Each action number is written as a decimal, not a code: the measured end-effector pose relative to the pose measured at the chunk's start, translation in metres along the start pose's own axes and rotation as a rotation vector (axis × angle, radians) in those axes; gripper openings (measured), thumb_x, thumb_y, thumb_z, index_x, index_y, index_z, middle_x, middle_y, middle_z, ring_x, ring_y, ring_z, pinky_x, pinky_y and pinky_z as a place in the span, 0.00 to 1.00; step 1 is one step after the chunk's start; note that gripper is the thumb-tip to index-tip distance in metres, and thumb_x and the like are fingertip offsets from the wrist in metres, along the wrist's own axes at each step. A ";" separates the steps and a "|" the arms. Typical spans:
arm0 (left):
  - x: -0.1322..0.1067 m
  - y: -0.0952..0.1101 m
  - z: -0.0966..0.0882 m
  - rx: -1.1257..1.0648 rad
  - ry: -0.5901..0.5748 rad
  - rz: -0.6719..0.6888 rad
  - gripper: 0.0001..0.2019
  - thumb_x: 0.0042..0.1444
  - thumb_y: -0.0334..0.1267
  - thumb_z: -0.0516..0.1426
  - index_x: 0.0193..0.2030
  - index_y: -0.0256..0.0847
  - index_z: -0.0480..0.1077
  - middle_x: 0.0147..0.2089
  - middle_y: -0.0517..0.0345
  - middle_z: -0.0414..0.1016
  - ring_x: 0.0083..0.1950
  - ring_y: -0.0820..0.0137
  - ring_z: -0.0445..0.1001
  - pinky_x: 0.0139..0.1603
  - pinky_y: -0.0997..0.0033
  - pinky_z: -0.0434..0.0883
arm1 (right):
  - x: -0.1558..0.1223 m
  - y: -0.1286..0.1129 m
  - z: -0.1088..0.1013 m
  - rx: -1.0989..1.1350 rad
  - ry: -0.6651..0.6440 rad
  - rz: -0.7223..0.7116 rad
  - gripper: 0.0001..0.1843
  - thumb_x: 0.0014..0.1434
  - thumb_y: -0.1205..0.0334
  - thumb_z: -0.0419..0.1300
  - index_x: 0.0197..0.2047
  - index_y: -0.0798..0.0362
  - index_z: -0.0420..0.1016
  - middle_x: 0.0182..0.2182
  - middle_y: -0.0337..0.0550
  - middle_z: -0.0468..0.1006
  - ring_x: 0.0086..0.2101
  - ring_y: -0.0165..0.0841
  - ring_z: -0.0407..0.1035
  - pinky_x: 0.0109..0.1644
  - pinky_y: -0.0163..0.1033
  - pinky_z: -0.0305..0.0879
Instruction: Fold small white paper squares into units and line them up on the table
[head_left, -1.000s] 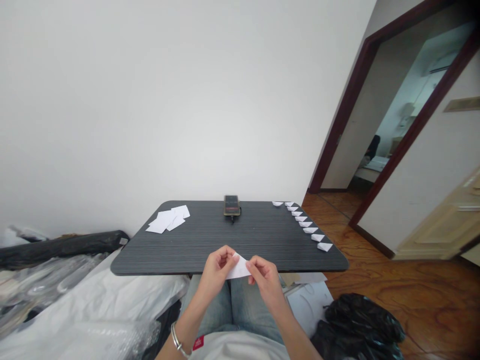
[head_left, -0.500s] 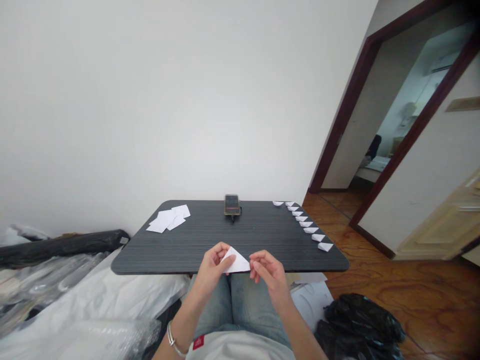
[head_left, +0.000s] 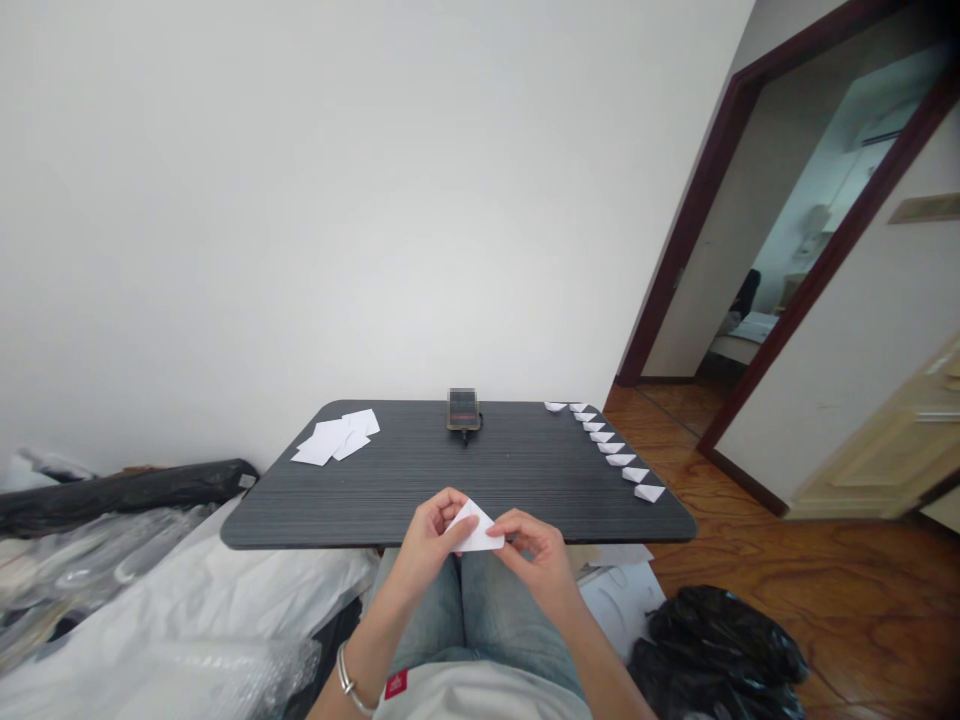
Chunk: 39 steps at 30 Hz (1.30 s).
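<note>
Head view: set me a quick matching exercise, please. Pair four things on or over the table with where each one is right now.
Things:
1. folded paper triangle
2. loose white paper sheets
3. row of small folded paper pieces
4. upright phone

Places:
A. along the right edge of the table
B. in a loose pile at the table's left
C. at the table's far edge, near the middle
D. held in the left hand

Pairs: 1-D, 2-B, 3-A, 4-C

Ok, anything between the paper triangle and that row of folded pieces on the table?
Nothing visible. The paper triangle is in the left hand, with the right hand at its right corner. Only the dark tabletop shows between it and the row of folded pieces along the table's right edge.
</note>
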<state>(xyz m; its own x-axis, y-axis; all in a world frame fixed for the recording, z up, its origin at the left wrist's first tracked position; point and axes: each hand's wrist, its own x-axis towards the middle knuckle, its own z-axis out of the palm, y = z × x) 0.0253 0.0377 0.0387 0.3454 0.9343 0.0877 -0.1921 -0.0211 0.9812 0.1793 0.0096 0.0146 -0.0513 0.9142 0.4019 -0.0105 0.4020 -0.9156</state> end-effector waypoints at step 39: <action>-0.008 0.011 -0.006 0.513 -0.062 0.410 0.07 0.51 0.35 0.60 0.33 0.35 0.77 0.30 0.51 0.78 0.32 0.67 0.74 0.36 0.72 0.67 | 0.001 0.000 0.001 0.169 0.063 -0.021 0.05 0.49 0.67 0.64 0.32 0.51 0.76 0.24 0.36 0.67 0.25 0.28 0.61 0.24 0.30 0.58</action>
<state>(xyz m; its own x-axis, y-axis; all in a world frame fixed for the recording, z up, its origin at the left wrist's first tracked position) 0.0153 0.0324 0.0482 0.3922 0.7929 0.4664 0.1374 -0.5518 0.8226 0.1779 0.0105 0.0148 0.0135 0.9091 0.4164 -0.1788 0.4119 -0.8935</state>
